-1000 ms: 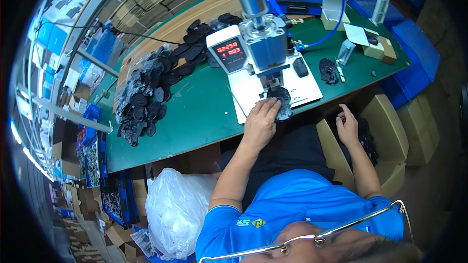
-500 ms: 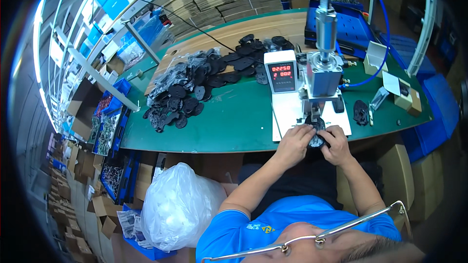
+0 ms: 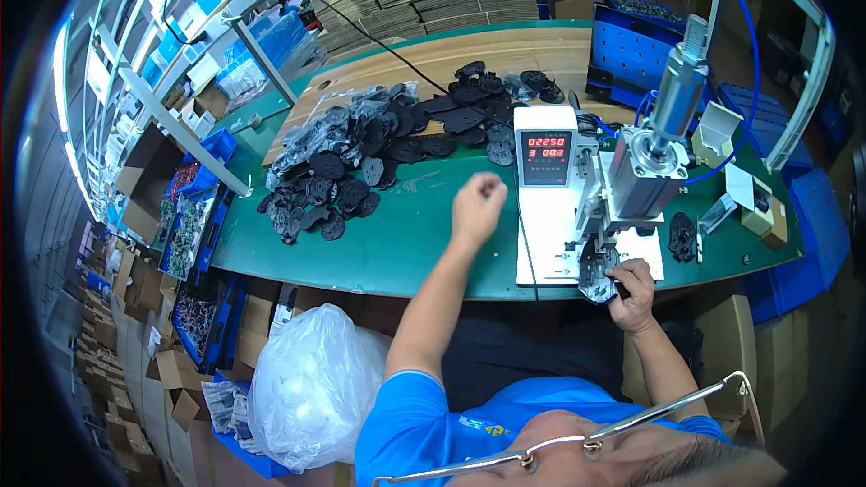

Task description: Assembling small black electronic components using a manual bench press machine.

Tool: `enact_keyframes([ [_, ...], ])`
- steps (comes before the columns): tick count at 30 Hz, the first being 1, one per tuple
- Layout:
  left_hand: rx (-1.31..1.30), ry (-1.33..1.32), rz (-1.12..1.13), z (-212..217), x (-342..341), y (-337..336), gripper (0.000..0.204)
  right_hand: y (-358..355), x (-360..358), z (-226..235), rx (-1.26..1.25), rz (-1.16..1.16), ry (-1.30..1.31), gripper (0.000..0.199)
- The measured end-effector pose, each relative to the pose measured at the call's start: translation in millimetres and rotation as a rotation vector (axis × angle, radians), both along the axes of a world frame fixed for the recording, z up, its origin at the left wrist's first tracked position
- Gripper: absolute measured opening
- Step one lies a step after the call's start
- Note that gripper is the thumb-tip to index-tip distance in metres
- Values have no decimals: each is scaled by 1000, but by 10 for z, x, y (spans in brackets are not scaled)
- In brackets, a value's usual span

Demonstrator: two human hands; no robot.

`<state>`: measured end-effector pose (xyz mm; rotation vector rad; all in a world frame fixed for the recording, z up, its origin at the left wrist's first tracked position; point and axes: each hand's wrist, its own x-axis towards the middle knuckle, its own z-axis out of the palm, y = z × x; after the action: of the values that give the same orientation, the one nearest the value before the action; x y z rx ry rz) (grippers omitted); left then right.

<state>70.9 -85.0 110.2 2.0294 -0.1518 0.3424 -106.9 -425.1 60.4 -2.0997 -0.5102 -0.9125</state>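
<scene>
My right hand (image 3: 634,296) grips the edge of a black plastic part (image 3: 597,272) between thumb and fingers. That part sits at the front of the white base plate, under the head of a metal bench press (image 3: 651,167). Curled up, my left hand (image 3: 479,207) hangs over the green tabletop, left of the press and apart from it. Whether anything small is inside those fingers is hidden. A heap of similar black plastic parts (image 3: 333,191), some in clear film, lies further left and back.
A white counter box (image 3: 545,146) with red digits stands left of the press. Right of it are a loose black part (image 3: 682,237) and a small open carton (image 3: 754,214). Blue bins (image 3: 636,54) stand at the back; a white plastic bag (image 3: 316,388) bulges below the table's front edge.
My left hand has left the black part and moved left and away from me, fingers curled. My right hand stays on the part. The whole view has shifted slightly.
</scene>
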Motion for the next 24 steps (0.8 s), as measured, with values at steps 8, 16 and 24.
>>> enact_keyframes([
  [8, 556, 12, 293, 2, 1485, -157, 87, -10, -7, -21, 6, -1, 80, 31],
  [16, 871, 251, -2, 252, 2012, -400, 81, -68, -50, -99, -5, -31, 135, 31],
  [24, 698, 61, 75, -9, 2065, -31, 44, 7, -49, -16, 35, -33, 146, 27],
])
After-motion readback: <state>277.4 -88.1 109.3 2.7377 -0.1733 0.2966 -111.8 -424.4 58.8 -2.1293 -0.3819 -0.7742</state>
